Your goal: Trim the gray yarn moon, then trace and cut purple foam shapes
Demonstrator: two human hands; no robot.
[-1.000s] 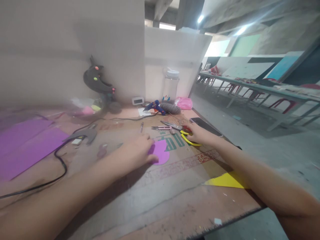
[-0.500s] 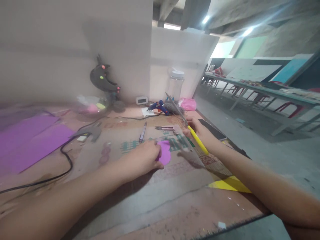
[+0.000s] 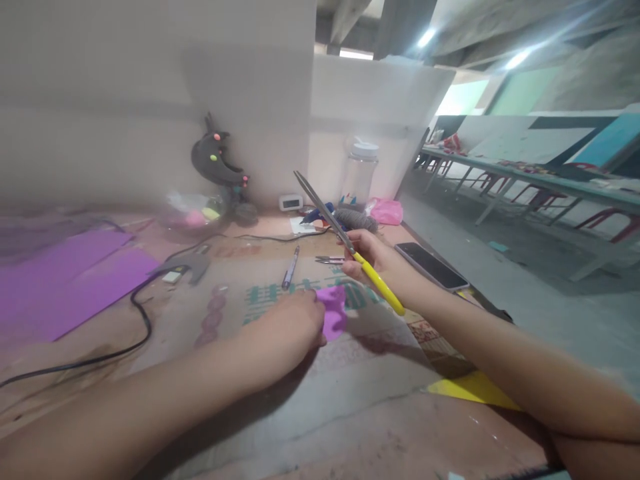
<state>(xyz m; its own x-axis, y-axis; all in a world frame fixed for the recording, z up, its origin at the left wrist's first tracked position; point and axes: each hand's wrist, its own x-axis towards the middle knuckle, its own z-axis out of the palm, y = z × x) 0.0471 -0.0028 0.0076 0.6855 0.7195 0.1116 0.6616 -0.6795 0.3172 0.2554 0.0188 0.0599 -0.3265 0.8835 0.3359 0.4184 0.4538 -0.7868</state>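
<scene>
Low over the board, my left hand (image 3: 295, 327) has its fingers closed on a small purple foam piece (image 3: 334, 312) with a rounded edge. To its right and higher, my right hand (image 3: 367, 257) grips a pair of scissors (image 3: 345, 237) with yellow handles. Their blades look closed and point up and to the left. Behind my left hand lies a pen (image 3: 291, 268). Small thread snips (image 3: 330, 260) lie partly hidden behind my right hand.
Purple sheets (image 3: 95, 287) and a black cable (image 3: 143, 313) lie at left. Along the back are a dark crescent figure (image 3: 215, 160), a small clock (image 3: 291, 203), a glue gun (image 3: 316, 214), grey yarn (image 3: 357, 219) and a clear bottle (image 3: 359, 173). A phone (image 3: 434, 265) lies at right.
My right hand has moved left with the scissors, nearer to the purple foam piece, and now covers part of the snips. My left hand still holds the piece, now slightly tilted.
</scene>
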